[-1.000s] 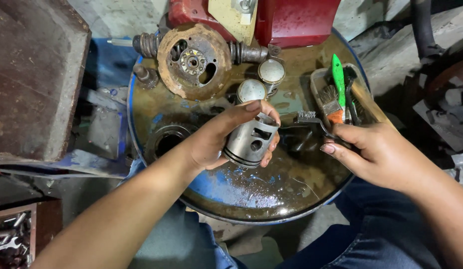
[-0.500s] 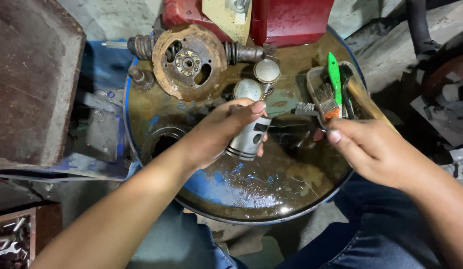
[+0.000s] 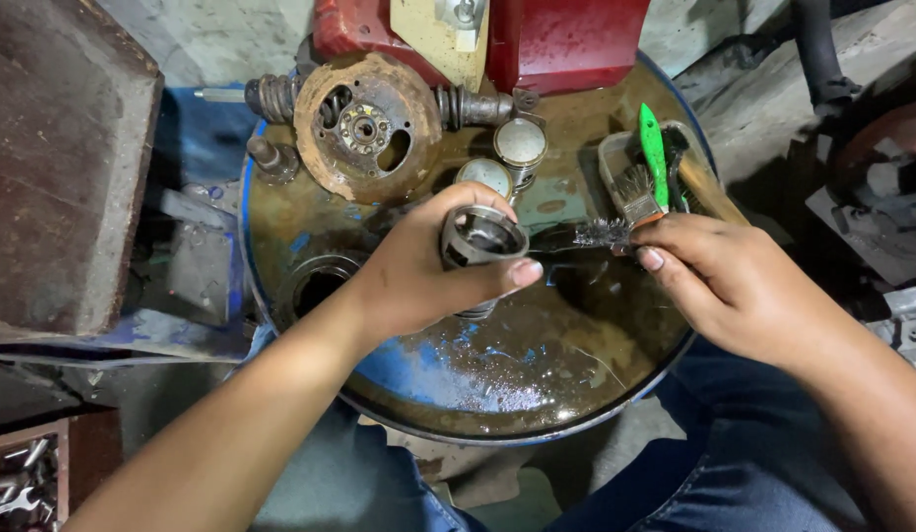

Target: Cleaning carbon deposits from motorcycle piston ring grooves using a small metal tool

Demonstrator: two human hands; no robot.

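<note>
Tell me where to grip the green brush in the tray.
By its green handle, from above with fingers across its narrow width. It sticks up and out of the tray at the far end, clear of the wide brush beside it; its head is buried.

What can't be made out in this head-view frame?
- Brush handle: hidden inside the right hand.
- Metal cylinder lower body: covered by the left hand fingers.
- Red engine: cut off by the top edge.
- Tools bottom left: too small, cut off by the edge.
</note>
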